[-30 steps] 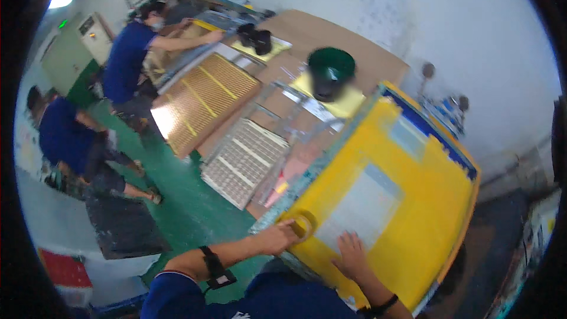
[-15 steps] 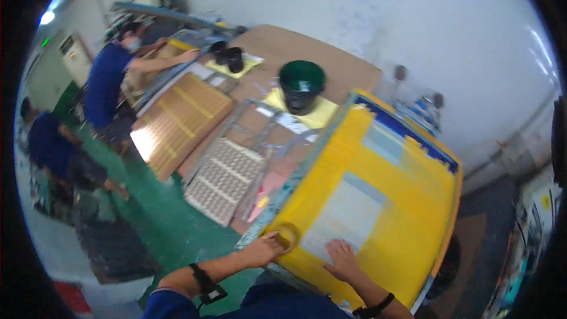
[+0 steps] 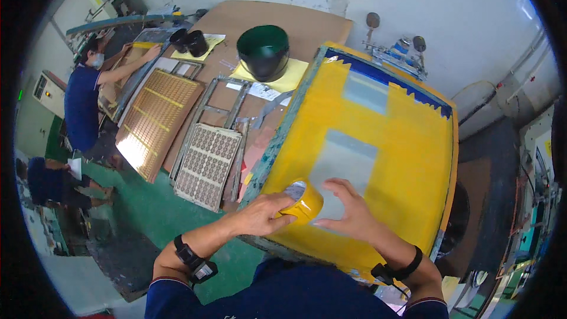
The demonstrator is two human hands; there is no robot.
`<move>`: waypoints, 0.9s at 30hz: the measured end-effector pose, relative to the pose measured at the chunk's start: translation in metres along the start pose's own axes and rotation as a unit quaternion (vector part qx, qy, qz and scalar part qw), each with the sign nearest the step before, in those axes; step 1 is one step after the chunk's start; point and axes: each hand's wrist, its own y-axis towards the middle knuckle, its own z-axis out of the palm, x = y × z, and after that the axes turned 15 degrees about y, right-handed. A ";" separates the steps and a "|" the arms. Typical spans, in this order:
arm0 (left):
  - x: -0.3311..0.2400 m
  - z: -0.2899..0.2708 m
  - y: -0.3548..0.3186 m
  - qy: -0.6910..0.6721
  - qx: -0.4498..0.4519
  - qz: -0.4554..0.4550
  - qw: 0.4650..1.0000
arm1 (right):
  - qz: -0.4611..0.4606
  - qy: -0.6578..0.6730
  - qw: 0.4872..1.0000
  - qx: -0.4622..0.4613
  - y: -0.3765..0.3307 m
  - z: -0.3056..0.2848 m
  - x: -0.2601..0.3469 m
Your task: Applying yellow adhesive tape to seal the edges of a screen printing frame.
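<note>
At your far left a co-worker (image 3: 81, 106) stands with arms stretched forward, and nearer you lies a pale patterned panel (image 3: 207, 165). Your left hand (image 3: 264, 214) grips a yellow tape roll (image 3: 308, 205) over the near left part of the yellow-coated screen (image 3: 407, 165). Just right of the roll, your right hand (image 3: 353, 215) curves wide, thumb and fingers apart.
</note>
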 end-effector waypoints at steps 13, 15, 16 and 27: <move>-0.026 0.003 0.051 0.016 0.168 0.047 0.984 | -0.075 0.017 0.994 0.079 -0.003 -0.031 -0.011; -0.033 0.000 0.060 -0.057 0.202 0.019 0.977 | -0.073 0.043 0.991 0.107 -0.008 -0.036 -0.013; -0.035 0.000 0.066 -0.070 0.209 0.018 0.975 | -0.069 0.041 0.992 0.096 -0.008 -0.039 -0.015; -0.021 0.055 0.069 -0.152 0.175 0.062 0.971 | -0.195 -0.170 0.962 -0.091 -0.058 -0.021 -0.037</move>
